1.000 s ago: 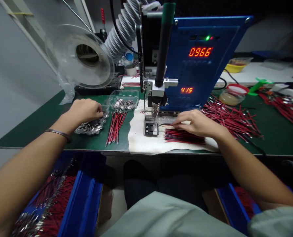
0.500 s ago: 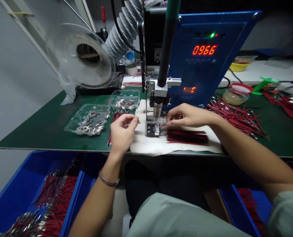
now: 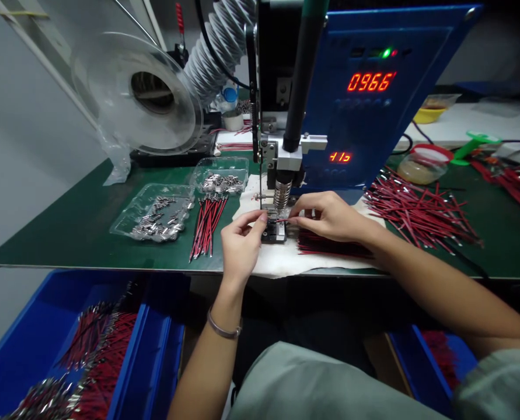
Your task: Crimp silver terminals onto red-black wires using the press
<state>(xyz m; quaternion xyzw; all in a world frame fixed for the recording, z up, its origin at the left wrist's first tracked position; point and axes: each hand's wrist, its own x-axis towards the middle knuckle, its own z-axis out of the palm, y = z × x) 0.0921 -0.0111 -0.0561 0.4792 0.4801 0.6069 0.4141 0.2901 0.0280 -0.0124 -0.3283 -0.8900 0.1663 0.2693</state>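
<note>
My left hand [image 3: 242, 242] is closed in a pinch at the left side of a small black metal fixture [image 3: 275, 234]. Whatever its fingertips hold is too small or hidden. From the right, my right hand [image 3: 330, 216] pinches a thin red and black wire [image 3: 282, 220], whose end lies over the fixture. Directly above is the soldering head with its coiled spring [image 3: 281, 195]. Partly under my right hand, a bundle of red and black wires [image 3: 325, 245] lies on a white cloth [image 3: 277, 262]. More wires [image 3: 208, 224] are spread left of my left hand.
Two clear trays hold small metal connectors, a near tray [image 3: 154, 213] and a far tray [image 3: 220, 181]. A blue control box [image 3: 373, 128] stands behind my right hand. Loose red wires [image 3: 421, 210] are heaped at right. A blue bin [image 3: 27, 326] sits below the table's left edge.
My left hand has moved right, from beside the fixture up to it. My right hand has shifted slightly and still pinches the wire. The lower display reads differently.
</note>
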